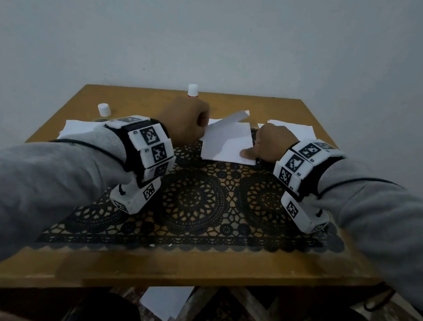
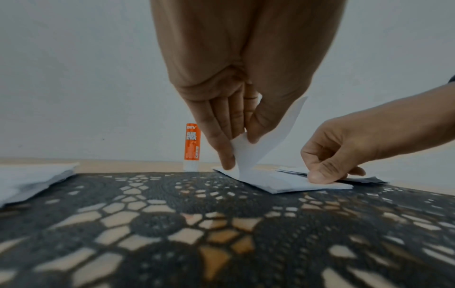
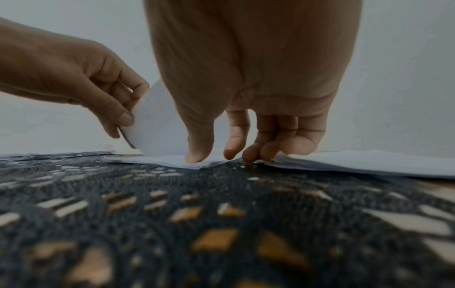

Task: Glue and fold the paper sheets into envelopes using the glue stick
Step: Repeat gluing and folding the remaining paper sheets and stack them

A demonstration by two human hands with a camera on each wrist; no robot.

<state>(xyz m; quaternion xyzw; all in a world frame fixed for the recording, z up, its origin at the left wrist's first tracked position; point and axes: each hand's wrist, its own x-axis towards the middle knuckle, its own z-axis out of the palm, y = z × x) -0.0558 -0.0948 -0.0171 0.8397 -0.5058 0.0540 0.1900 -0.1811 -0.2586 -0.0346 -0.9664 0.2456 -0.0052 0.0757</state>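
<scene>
A white paper sheet (image 1: 229, 146) lies on the far part of the black lace mat (image 1: 194, 201). My left hand (image 1: 202, 128) pinches the sheet's left flap (image 2: 268, 140) between thumb and fingers, and the flap stands curled up off the sheet. My right hand (image 1: 253, 150) presses its thumb (image 3: 197, 154) down on the sheet's near right corner, its other fingers bent with tips on the mat. The orange glue stick (image 2: 191, 146) stands upright just behind my left hand. Its white cap (image 1: 104, 109) stands apart at the far left.
A stack of white sheets (image 1: 78, 128) lies left of the mat, another (image 1: 291, 127) at the far right. The wooden table (image 1: 191, 272) backs onto a plain wall. A sheet (image 1: 166, 305) lies on the floor under the front edge.
</scene>
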